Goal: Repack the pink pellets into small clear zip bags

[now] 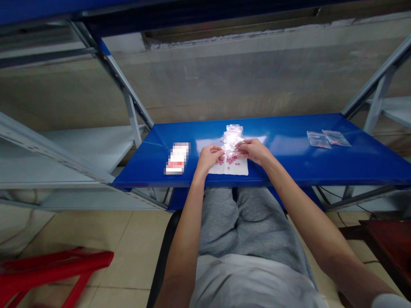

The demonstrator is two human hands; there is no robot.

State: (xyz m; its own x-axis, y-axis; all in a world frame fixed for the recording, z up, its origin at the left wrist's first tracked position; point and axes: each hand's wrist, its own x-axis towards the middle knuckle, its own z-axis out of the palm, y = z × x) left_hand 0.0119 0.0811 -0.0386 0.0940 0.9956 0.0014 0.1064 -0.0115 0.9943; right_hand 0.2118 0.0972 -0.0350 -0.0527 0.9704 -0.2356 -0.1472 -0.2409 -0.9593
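Observation:
Small pink pieces, like beads or tablets, lie in a loose group on a white sheet at the front edge of the blue shelf. Above them is a clear plastic zip bag, with my hands on either side of it. My left hand has its fingers curled closed at the bag's left edge. On the right edge, the thumb and fingers of my right hand pinch the plastic. Behind it lies a stack of clear bags. Glare hides where one bag ends and another begins.
Two clear bags with pink pieces inside, a nearer one and one beside it, lie on the right of the blue shelf. A blurred-out phone-like object lies left. Metal posts frame the shelf; a red stool stands lower left.

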